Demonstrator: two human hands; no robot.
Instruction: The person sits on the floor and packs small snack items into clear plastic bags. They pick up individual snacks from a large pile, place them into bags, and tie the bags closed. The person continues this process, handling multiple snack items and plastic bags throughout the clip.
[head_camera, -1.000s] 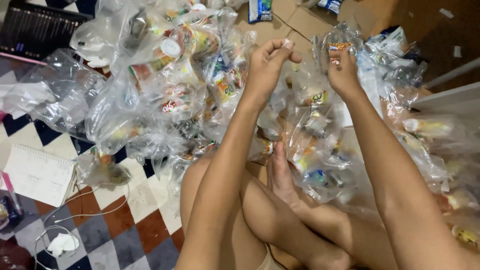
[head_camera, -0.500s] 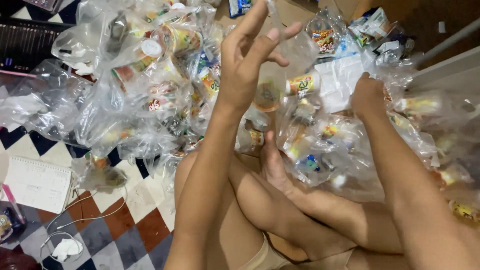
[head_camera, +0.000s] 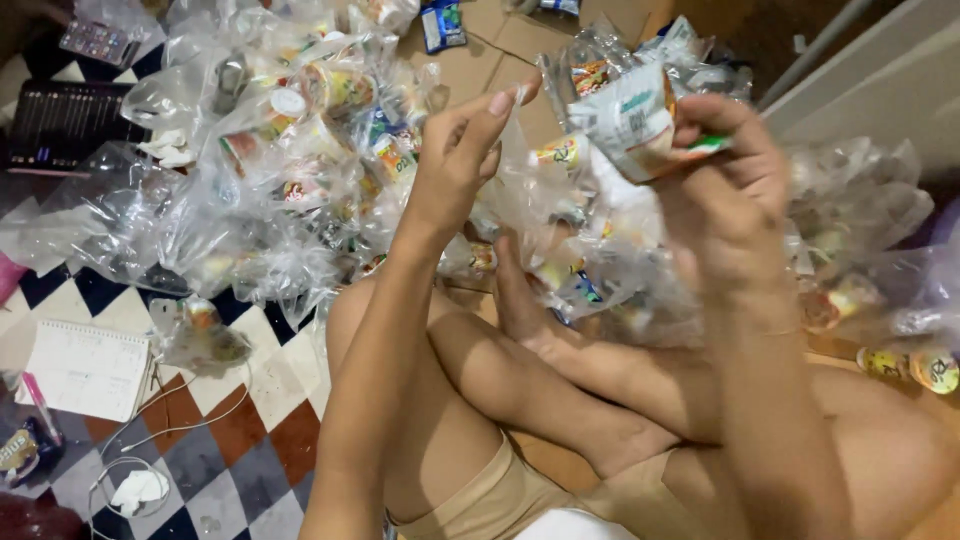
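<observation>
I sit cross-legged on the floor with both arms raised. My right hand (head_camera: 725, 190) is closed around a small white paper cup (head_camera: 632, 118) with coloured print, tilted on its side. My left hand (head_camera: 462, 160) pinches the edge of a clear plastic bag (head_camera: 525, 185) between thumb and fingertips, just left of the cup. The bag hangs between the two hands. Behind them lies a heap of clear bags with printed cups inside (head_camera: 300, 150).
A spiral notebook (head_camera: 85, 368) and a white cable (head_camera: 190, 425) lie on the checkered tile floor at the left. A dark keyboard-like case (head_camera: 60, 120) sits at the far left. Flat cardboard (head_camera: 500, 50) lies under the heap. More bagged cups (head_camera: 900, 365) rest at the right.
My right hand has picked a cup out of the pile and lifted it close. My left hand has gone from spread fingers to a pinch on the bag.
</observation>
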